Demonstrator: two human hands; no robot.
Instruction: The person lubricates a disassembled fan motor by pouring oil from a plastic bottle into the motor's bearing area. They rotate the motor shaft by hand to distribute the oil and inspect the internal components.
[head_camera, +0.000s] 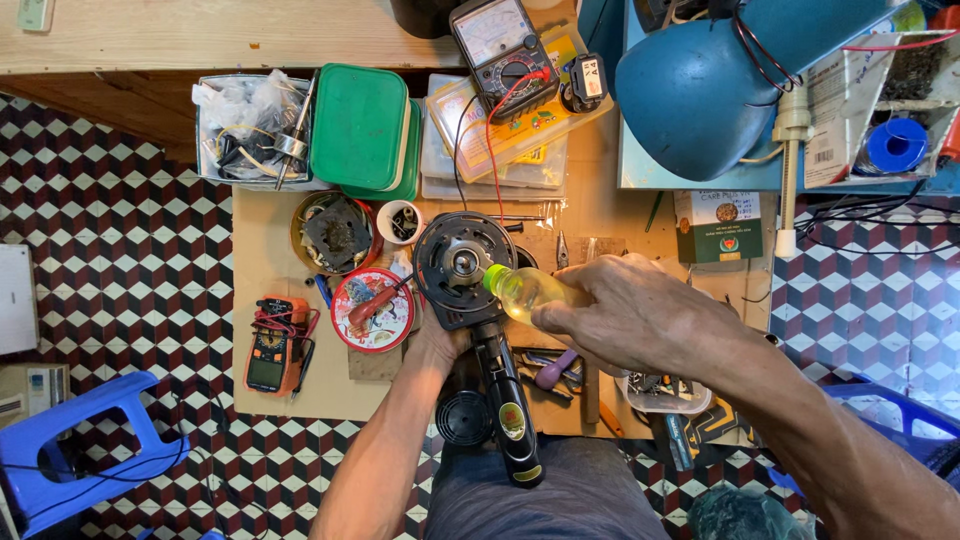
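Head view shows a black angle grinder (478, 300) lying over the low wooden table (270, 380), its disc housing facing up. Left hand (440, 345) is closed around the grinder's neck. Right hand (625, 315) grips a small yellowish bottle (522, 292), its green tip beside the housing centre. Just left sits a red round tin lid (372, 310), farther left an orange multimeter (274, 350).

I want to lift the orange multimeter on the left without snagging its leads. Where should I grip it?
Grip the orange multimeter across its long side edges at the lower half, coming from above: it lies flat, screen up, and its red and black leads are bundled over the top end.
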